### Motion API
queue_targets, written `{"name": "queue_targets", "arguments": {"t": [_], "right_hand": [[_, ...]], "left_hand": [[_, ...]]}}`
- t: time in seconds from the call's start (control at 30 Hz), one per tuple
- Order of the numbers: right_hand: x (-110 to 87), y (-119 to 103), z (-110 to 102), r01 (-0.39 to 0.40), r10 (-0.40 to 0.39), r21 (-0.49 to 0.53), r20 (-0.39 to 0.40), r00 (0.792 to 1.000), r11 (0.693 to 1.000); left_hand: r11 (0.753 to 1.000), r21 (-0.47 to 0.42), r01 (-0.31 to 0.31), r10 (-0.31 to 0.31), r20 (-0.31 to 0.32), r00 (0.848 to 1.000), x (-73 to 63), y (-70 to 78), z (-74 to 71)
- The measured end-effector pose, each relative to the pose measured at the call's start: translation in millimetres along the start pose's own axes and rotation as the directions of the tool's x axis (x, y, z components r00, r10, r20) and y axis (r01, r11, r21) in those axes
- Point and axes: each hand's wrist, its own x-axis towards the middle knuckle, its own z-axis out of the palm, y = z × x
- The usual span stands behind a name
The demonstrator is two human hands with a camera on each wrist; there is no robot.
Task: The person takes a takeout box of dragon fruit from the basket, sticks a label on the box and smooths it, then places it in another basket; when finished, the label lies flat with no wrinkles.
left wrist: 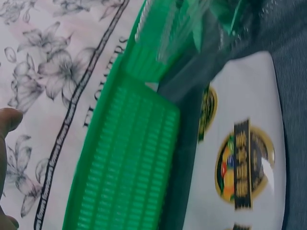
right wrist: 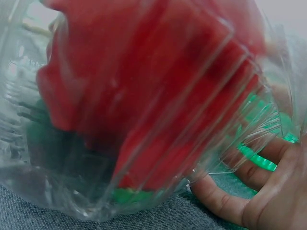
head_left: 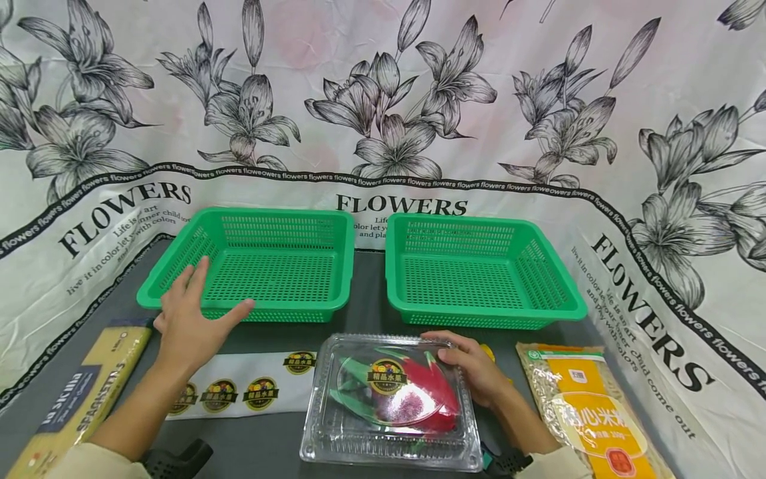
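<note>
A clear plastic clamshell box [head_left: 391, 449] holds a red dragon fruit [head_left: 439, 399] with green tips; a round black-and-gold fruit label [head_left: 386, 376] sits on its lid. My right hand [head_left: 473, 369] grips the box by its right side. In the right wrist view, fingers [right wrist: 225, 203] touch the ribbed wall, and the fruit [right wrist: 158, 96] fills most of the picture. My left hand [head_left: 191, 319] is raised with fingers spread, near the front left of the left green basket [head_left: 275, 313], holding nothing. Between the hands lies a white label strip [head_left: 275, 366] bearing several similar labels.
A second green basket [head_left: 479, 316] stands at the back right. At the left lies a spaghetti packet [head_left: 90, 399]; at the right, a yellow-and-clear noodle bag [head_left: 589, 406]. A small yellow thing [head_left: 487, 351] shows partly behind my right hand. A flower-printed cloth [head_left: 395, 153] hangs behind.
</note>
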Motion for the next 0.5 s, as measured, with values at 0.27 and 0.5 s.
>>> {"name": "queue_targets", "arguments": {"t": [0.27, 0.5], "right_hand": [[0.5, 1, 0, 0.0, 0.0, -0.012, -0.009, 1.0, 1.0], [-0.7, 2, -1, -0.003, 0.002, -0.015, -0.022, 1.0, 1.0]], "left_hand": [[0.998, 0.053, 0.02, -0.019, -0.006, 1.0, 8.3, -23.3, -9.1], [0.996, 0.086, 0.032, -0.031, -0.008, 0.999, 15.6, -40.8, -17.2]]}}
